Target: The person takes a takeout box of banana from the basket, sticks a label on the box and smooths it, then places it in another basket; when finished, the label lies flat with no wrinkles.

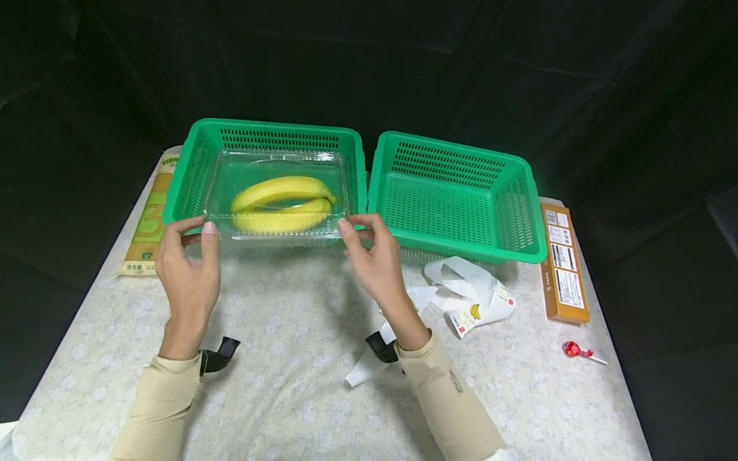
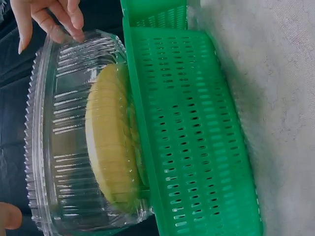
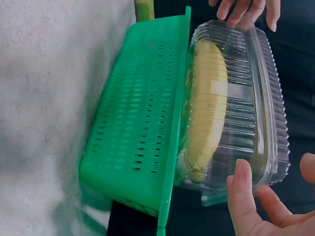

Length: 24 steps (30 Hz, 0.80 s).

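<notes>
A clear plastic clamshell container (image 1: 275, 155) with yellow bananas (image 1: 282, 189) inside is at the left green basket (image 1: 277, 123), its underside around the basket's rim. Its lid lies over the bananas. My left hand (image 1: 193, 275) holds the near left corner, thumb on top. At the near right corner my right hand (image 1: 377, 262) holds the ridged edge between thumb and fingers. In the right wrist view, the fingers (image 3: 242, 191) reach under the container's flange. The left wrist view shows the container's ridged side above the basket wall, one banana pressed near that side.
A second green basket (image 1: 438, 198) stands to the right. In front of it lies a curled white paper strip (image 1: 490, 301) with banana prints. An orange box (image 1: 565, 269) and a red lollipop (image 1: 572, 349) lie at right. A green-yellow packet (image 1: 147, 224) sits at left.
</notes>
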Available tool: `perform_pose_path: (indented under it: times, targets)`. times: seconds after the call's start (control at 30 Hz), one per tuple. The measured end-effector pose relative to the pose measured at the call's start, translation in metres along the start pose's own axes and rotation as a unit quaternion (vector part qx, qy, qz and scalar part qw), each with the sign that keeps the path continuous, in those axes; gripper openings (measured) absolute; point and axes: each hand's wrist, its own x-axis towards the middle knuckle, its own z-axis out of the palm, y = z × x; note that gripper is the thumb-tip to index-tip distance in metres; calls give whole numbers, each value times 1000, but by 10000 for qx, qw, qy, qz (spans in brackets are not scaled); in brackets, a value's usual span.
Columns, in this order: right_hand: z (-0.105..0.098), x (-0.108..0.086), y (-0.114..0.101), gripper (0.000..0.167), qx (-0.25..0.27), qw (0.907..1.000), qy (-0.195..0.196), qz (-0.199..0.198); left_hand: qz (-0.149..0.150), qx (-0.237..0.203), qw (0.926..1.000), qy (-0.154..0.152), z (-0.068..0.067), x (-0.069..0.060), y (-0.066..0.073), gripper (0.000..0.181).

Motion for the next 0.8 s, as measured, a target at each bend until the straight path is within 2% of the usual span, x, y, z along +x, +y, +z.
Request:
perform_pose_path:
  times: [0.17,0.33,0.47,0.6,0.8]
  targets:
    - [-2,-5,4,30,272,9988,389,-70,-158,-20,9995,283,-1,-1,0,30]
    - [-4,-7,8,29,376,9982,470,18,-236,11,9994,261,-1,0,-1,31]
    - [-6,-6,10,35,531,9983,252,10,-360,-245,9990,128,-1,-1,0,25]
    - [-9,-3,10,49,580,9982,55,113,-429,-476,9978,-143,-1,-1,2,33]
    - [-12,-1,6,58,312,9986,-259,342,-652,-233,9958,-592,-3,1,4,40]
